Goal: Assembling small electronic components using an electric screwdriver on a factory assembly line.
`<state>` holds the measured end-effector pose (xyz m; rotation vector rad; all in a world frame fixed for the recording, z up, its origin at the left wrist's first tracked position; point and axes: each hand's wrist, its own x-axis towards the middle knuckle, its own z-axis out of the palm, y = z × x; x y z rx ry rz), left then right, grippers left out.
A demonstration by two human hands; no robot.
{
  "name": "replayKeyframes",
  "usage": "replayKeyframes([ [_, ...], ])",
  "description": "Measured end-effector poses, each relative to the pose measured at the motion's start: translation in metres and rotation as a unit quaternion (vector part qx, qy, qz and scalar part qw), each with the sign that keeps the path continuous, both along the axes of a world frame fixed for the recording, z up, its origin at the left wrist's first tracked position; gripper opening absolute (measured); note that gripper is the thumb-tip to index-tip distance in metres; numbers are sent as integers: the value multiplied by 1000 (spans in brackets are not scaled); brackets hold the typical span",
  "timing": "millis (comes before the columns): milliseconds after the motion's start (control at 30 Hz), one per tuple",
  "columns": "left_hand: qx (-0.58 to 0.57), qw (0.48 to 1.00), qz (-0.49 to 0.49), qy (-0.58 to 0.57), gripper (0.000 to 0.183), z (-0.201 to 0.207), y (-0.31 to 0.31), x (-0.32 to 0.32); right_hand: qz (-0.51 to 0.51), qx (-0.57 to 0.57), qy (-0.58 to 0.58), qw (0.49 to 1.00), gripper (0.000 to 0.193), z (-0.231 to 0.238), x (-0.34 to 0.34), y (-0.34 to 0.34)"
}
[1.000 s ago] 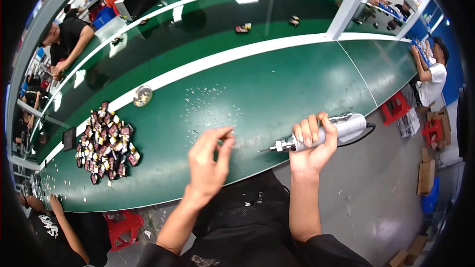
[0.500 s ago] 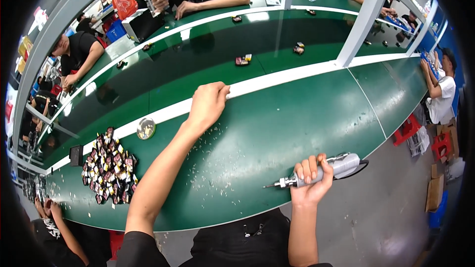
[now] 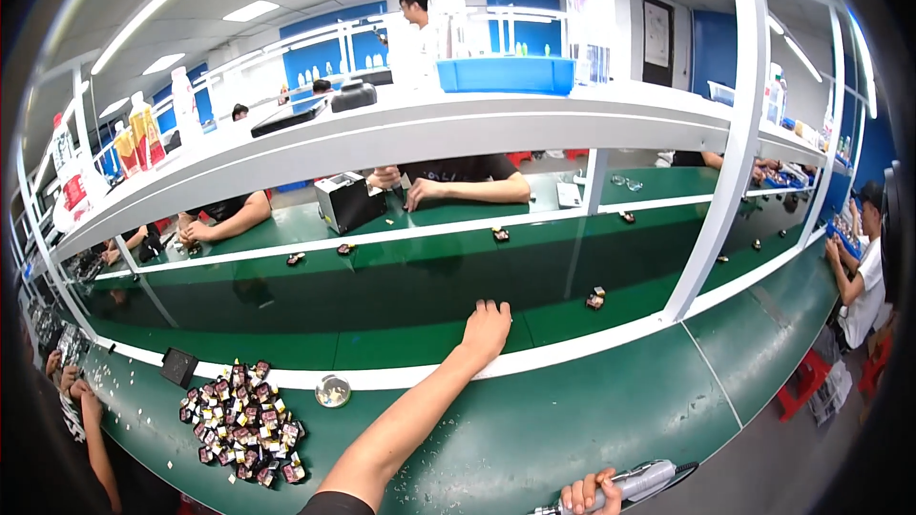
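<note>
My left hand (image 3: pixel 488 332) reaches over the white rail onto the dark belt. Its fingers bend downward, closed; whatever is under them is hidden. Low in the view, my right hand (image 3: pixel 584 496) wraps round a grey electric screwdriver (image 3: pixel 647 481) with a dark cord end, near the bench's front edge. The picture's lower edge cuts off part of the hand and the bit end. Left of my left forearm lies a heap of small black parts (image 3: pixel 243 424) with white and yellow bits. Behind the heap sits a round clear dish (image 3: pixel 333 391) with small pieces in it.
A white shelf (image 3: pixel 401 119) with bottles and a blue tray (image 3: pixel 506 74) spans above the belt. A shelf post (image 3: pixel 720 143) stands to the right. More parts (image 3: pixel 595 298) lie on the belt. A black box (image 3: pixel 178 367) sits behind the heap. Co-workers sit opposite and at both sides.
My left hand has moved forward from the rail onto the belt, over where a black part lay. The view has tilted up, bringing the shelf in; the screwdriver stays in my right hand.
</note>
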<state>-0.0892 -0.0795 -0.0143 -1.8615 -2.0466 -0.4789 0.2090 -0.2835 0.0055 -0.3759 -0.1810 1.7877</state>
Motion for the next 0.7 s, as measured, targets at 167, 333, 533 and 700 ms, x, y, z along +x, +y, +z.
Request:
replayKeyframes([
  [167, -5, 993, -82, -80, 32, 18, -32, 10, 13, 22, -2, 1000, 11, 0, 2, 1],
  [333, -46, 959, -259, -103, 48, 26, -101, 60, -6, -28, -12, 1000, 13, 14, 0, 1],
  [533, -86, 918, -382, -67, 50, 24, -199, 108, -18, -36, -10, 999, 12, 6, 15, -2],
  [700, -28, 906, -422, -21, 47, 11, -234, 120, -12, -15, 6, 1000, 13, 4, 24, -16],
])
